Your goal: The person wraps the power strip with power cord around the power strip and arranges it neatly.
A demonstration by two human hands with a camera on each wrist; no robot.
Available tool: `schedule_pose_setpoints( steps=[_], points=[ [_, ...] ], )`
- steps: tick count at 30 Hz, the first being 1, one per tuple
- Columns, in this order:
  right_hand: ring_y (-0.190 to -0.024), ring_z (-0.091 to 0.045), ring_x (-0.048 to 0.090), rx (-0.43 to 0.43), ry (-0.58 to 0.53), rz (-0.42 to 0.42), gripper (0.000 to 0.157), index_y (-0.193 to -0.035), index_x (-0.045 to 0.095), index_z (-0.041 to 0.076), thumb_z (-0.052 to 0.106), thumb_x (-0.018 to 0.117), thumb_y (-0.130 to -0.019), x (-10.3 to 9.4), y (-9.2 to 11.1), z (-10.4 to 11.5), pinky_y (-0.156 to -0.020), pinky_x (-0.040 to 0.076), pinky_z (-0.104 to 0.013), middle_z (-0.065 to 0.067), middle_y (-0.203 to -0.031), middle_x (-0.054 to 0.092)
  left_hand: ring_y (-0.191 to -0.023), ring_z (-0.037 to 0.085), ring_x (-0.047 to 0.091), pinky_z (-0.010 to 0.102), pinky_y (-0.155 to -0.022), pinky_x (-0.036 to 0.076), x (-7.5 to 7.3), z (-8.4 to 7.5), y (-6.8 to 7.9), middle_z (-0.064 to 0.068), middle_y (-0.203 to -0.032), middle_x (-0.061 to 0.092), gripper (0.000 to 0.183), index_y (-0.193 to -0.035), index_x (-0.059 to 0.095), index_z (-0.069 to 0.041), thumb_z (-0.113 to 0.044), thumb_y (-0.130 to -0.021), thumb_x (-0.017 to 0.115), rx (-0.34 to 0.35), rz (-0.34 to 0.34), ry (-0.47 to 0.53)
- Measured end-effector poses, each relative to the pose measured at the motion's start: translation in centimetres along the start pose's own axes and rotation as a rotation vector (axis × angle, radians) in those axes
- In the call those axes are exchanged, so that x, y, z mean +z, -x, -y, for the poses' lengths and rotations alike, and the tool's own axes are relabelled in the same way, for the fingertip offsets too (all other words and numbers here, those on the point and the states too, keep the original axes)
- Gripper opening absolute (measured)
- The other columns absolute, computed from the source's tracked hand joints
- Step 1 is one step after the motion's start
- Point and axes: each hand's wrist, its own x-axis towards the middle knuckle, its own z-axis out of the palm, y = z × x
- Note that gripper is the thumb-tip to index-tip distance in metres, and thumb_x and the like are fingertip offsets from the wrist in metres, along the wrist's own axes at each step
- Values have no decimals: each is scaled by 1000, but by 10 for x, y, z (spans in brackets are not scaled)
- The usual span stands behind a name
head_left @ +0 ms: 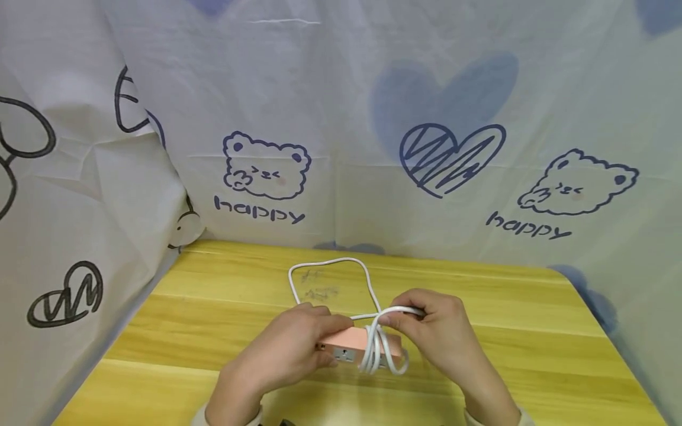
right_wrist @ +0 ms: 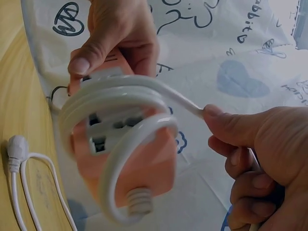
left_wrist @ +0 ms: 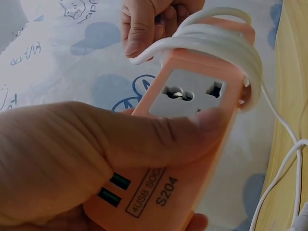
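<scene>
My left hand point(head_left: 290, 343) grips one end of a pink power strip point(left_wrist: 168, 187), its thumb across the face beside a white socket panel point(left_wrist: 187, 94). USB ports and the print "S204" show near that thumb. A white cord point(right_wrist: 115, 98) loops several times round the strip's other end, where it leaves through a ribbed collar point(right_wrist: 139, 199). To the right, my right hand point(head_left: 437, 325) pinches the cord between thumb and forefinger and holds it stretched away from the strip. Its other fingers are curled, with cord passing below them.
The rest of the cord point(head_left: 341, 259) lies in a wide loop on the yellow wooden table point(head_left: 479, 296) behind the strip. Its white plug point(right_wrist: 18, 149) rests on the table. A white cloth point(head_left: 341, 118) printed with bears and hearts hangs behind and at the left.
</scene>
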Motion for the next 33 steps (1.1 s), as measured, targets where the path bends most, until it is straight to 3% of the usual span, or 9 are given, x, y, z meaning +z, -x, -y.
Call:
schedule_pose_setpoints(
  steps=[3,5,8,13,19,24,27,30,33],
  points=[
    [-67,-3,59,21,-27,18,10,-87,80,21,17,89,-84,0,0,-3,-59,53,-24,12,-78,71,-86,7,56,29,-80,50,0,0,0,-14,-93,63,38,-116,73,-26,-19,-82,89,30,-7,2],
    [-68,-3,56,-7,-43,51,7,-94,81,21,15,83,-91,-1,0,-4,-60,51,-24,12,-79,68,-87,7,55,28,-80,49,-1,1,0,-15,-94,64,38,-117,74,-27,-19,-82,88,43,-7,6],
    [-69,-3,53,-63,-61,104,13,-104,80,20,10,72,-100,-3,0,-5,-60,49,-24,11,-81,63,-87,5,54,26,-81,49,-2,2,1,-17,-96,64,40,-116,74,-30,-18,-81,89,67,15,34],
    [-76,-3,62,-25,-116,100,9,-104,80,17,13,73,-99,-1,-2,-6,-68,55,-24,8,-89,72,-90,3,55,23,-83,48,-6,3,2,-23,-98,64,47,-118,72,-37,-21,-78,90,126,43,161],
    [-81,-7,64,79,-155,59,11,-105,82,13,15,73,-99,-2,-2,-5,-72,56,-26,2,-96,77,-96,4,58,25,-85,52,-8,1,2,-19,-109,68,49,-130,71,-34,-29,-85,88,155,-74,381],
    [-84,-8,65,106,-195,84,18,-111,79,10,16,63,-107,-5,-1,-5,-74,56,-26,-2,-100,77,-91,8,60,27,-80,54,-9,-2,0,-14,-109,68,49,-134,69,-33,-34,-88,86,124,-134,532],
    [-86,-8,65,67,-180,62,12,-109,76,9,9,65,-104,-5,-2,-7,-77,56,-26,-2,-99,76,-92,12,63,29,-81,55,-8,-4,-3,-11,-115,71,49,-135,68,-33,-30,-89,86,88,-147,633],
    [-84,-6,63,63,-131,21,10,-104,76,12,6,70,-99,-4,-1,-6,-76,54,-27,1,-95,75,-93,17,66,31,-80,57,-8,-8,-3,-4,-118,73,51,-135,69,-29,-22,-88,87,10,-164,757],
    [-75,-5,58,72,-121,51,13,-96,75,15,8,66,-102,1,0,-4,-67,52,-28,3,-85,70,-96,21,67,33,-78,60,-9,-14,-4,7,-120,71,54,-141,65,-22,-16,-90,84,-104,-170,941]
  ],
)
